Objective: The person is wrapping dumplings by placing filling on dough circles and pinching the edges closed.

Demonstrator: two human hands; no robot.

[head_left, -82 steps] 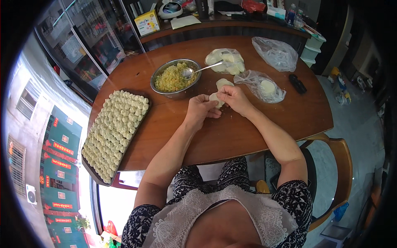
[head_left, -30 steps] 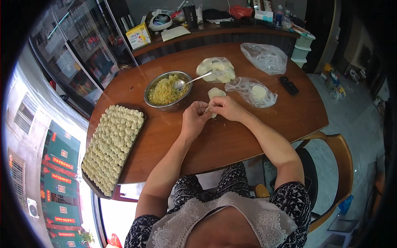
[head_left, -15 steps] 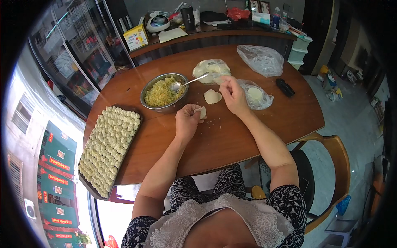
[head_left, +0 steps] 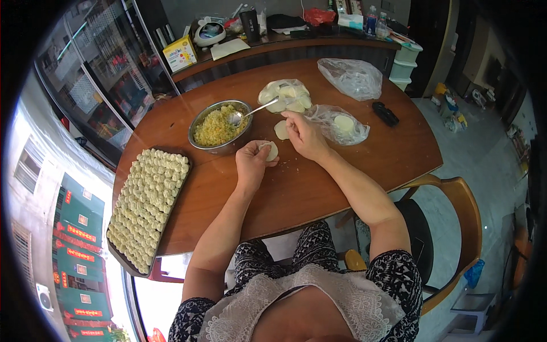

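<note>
My left hand (head_left: 250, 166) holds a round dough wrapper (head_left: 270, 151) by its edge, above the near middle of the table. My right hand (head_left: 307, 137) is closed, fingertips pinched together, beside a second wrapper (head_left: 281, 130) that lies on the wood. Whatever the fingertips hold, if anything, is too small to make out. Left of the hands stands a steel bowl (head_left: 228, 150) of yellow chopped filling (head_left: 213, 130), a metal spoon (head_left: 259, 109) resting in it. A dark tray (head_left: 180, 196) at the left carries rows of pleated dumplings (head_left: 147, 205).
Behind the hands lies a bag of stacked wrappers (head_left: 285, 96); another clear bag (head_left: 358, 132) with a wrapper is to the right. A crumpled plastic bag (head_left: 353, 77) and a black object (head_left: 386, 114) lie farther right. A wooden chair (head_left: 464, 211) stands by the table's right edge.
My right hand has come down and left from near the wrapper bags, toward the wrapper on the table. The left hand still holds its wrapper, now turned flatter. The whole view has shifted slightly.
</note>
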